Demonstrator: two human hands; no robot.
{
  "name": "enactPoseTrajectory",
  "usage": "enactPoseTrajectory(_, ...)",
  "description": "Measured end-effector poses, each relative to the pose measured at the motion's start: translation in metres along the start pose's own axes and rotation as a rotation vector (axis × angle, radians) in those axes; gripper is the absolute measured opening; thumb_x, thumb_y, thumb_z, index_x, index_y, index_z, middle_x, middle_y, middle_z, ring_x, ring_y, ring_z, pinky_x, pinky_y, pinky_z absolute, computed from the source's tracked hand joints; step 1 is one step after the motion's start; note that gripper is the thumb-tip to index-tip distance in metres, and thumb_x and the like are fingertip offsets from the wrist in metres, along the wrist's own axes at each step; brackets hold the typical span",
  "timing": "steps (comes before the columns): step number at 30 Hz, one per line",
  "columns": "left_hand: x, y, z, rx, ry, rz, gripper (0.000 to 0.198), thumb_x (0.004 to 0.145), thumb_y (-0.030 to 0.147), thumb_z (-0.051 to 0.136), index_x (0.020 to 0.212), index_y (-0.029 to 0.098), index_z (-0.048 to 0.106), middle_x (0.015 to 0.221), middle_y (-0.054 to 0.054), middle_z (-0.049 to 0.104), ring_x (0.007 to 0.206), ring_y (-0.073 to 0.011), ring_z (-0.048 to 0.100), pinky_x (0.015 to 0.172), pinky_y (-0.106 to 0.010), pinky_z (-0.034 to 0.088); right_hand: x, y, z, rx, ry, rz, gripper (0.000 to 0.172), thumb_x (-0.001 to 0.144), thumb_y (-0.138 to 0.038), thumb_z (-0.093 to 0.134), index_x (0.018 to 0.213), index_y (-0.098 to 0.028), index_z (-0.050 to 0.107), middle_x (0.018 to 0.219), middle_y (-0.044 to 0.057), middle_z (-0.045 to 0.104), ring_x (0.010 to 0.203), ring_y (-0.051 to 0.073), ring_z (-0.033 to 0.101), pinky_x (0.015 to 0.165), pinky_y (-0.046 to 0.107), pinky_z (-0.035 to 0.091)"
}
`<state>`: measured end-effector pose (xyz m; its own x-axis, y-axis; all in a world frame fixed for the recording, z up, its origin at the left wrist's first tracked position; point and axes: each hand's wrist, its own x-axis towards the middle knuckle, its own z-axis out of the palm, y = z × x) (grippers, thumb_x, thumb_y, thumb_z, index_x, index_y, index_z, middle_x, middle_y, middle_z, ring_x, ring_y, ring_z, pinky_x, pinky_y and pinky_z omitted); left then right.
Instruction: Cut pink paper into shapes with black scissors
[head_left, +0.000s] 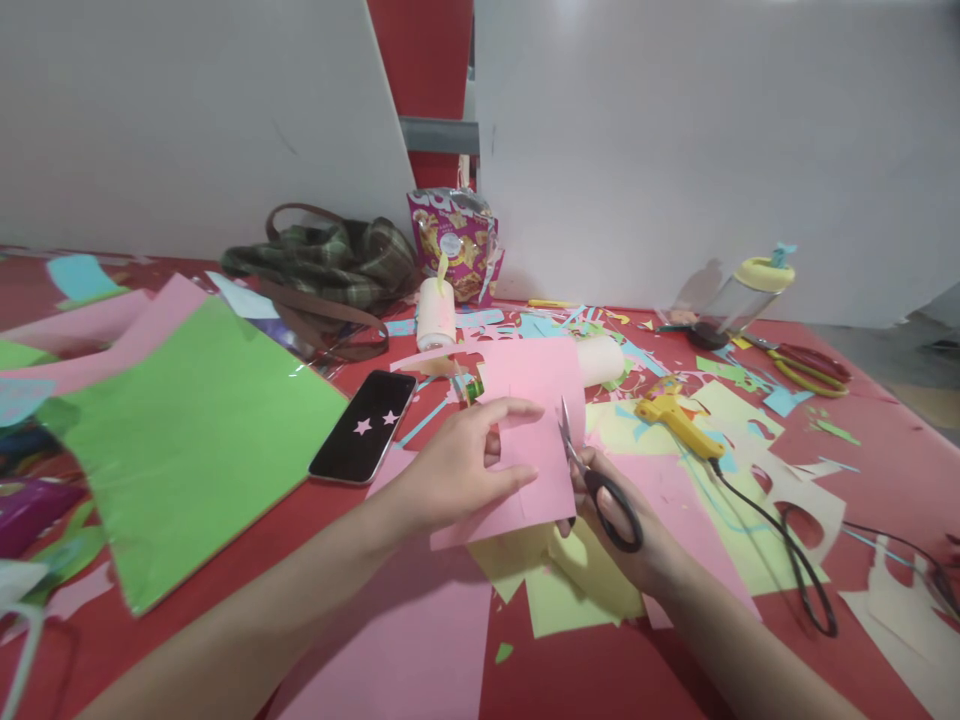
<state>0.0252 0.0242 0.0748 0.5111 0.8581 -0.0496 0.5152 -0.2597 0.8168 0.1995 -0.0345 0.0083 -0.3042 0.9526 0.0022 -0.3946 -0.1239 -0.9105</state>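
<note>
Black-handled scissors (615,510) are in my right hand (649,555), fingers wrapped around the handles. The blades point up and away over the right part of a pink sheet of paper (536,450). My left hand (450,460) grips that sheet from its left side, with thumb and forefinger lying on the front and other fingers partly hidden. The sheet is raised above the table and bends at its right edge. Whether the blades are cutting into the paper, I cannot tell. Two small pink stars (363,427) lie on a black phone (365,430) left of my left hand.
Green sheets (202,440) lie at left. A yellow glue gun (679,425) with a black cord sits right among yellow paper and scraps. Behind are a white roll (436,312), a snack bag (456,245), a plaid bag (337,255), a clear jar (742,300) and red-yellow pliers (810,368).
</note>
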Motion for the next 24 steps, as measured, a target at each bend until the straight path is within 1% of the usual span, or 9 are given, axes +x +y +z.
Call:
enactPoseTrajectory(2,0.000,0.001,0.000,-0.005,-0.030,-0.016,0.042,0.065,0.023,0.056,0.107,0.020,0.050,0.088,-0.001,0.056,0.067,-0.0104,0.049,0.056,-0.020,0.041,0.000,0.000,-0.001,-0.018,0.013,0.012,0.021,0.076,-0.040,0.051,0.085,-0.022,0.045,0.075,0.001,0.046,0.066,0.013,0.046,0.061,0.026,0.039)
enactPoseTrajectory(5,-0.001,0.002,0.002,-0.022,-0.063,-0.030,0.043,0.064,0.023,0.056,0.107,0.020,0.050,0.095,-0.002,0.055,0.059,-0.0077,0.046,0.053,-0.019,0.040,-0.001,0.003,-0.002,-0.060,0.049,0.009,0.022,0.075,-0.040,0.051,0.088,-0.024,0.046,0.072,-0.001,0.045,0.063,0.013,0.044,0.063,0.026,0.038)
enactPoseTrajectory(10,-0.003,0.001,0.006,-0.049,-0.073,-0.021,0.043,0.064,0.021,0.056,0.107,0.021,0.050,0.100,-0.001,0.054,0.050,-0.0040,0.036,0.048,-0.017,0.037,-0.001,0.008,-0.004,-0.060,0.080,-0.017,0.019,0.075,-0.039,0.051,0.087,-0.025,0.047,0.074,0.000,0.046,0.068,0.015,0.046,0.062,0.025,0.038)
enactPoseTrajectory(13,-0.004,0.002,0.006,-0.074,-0.108,-0.024,0.044,0.064,0.020,0.055,0.108,0.020,0.048,0.103,-0.002,0.052,0.049,-0.0034,0.035,0.047,-0.017,0.036,-0.001,0.009,-0.004,-0.048,0.076,-0.029,0.015,0.076,-0.038,0.050,0.085,-0.025,0.048,0.078,0.000,0.048,0.072,0.015,0.047,0.064,0.025,0.038)
enactPoseTrajectory(16,-0.004,0.003,0.007,-0.078,-0.130,-0.027,0.046,0.065,0.020,0.054,0.110,0.019,0.046,0.100,-0.002,0.053,0.048,-0.0038,0.034,0.046,-0.018,0.036,-0.001,0.008,-0.003,-0.053,0.070,-0.034,0.014,0.076,-0.038,0.050,0.083,-0.026,0.049,0.079,0.001,0.048,0.074,0.015,0.046,0.064,0.025,0.039)
enactPoseTrajectory(20,-0.004,0.004,0.008,-0.069,-0.117,-0.014,0.047,0.065,0.020,0.054,0.111,0.021,0.045,0.101,-0.003,0.053,0.048,-0.0036,0.033,0.047,-0.018,0.036,-0.001,0.008,-0.004,-0.084,0.095,-0.019,0.018,0.074,-0.040,0.052,0.085,-0.027,0.049,0.078,0.001,0.048,0.072,0.016,0.046,0.065,0.026,0.039)
enactPoseTrajectory(24,-0.003,0.004,0.009,-0.046,-0.126,-0.016,0.047,0.065,0.021,0.055,0.110,0.021,0.045,0.096,-0.002,0.053,0.049,-0.0045,0.034,0.047,-0.018,0.036,-0.002,0.010,-0.006,-0.123,0.119,-0.009,0.021,0.073,-0.043,0.052,0.086,-0.026,0.049,0.079,0.003,0.049,0.072,0.017,0.046,0.065,0.028,0.039)
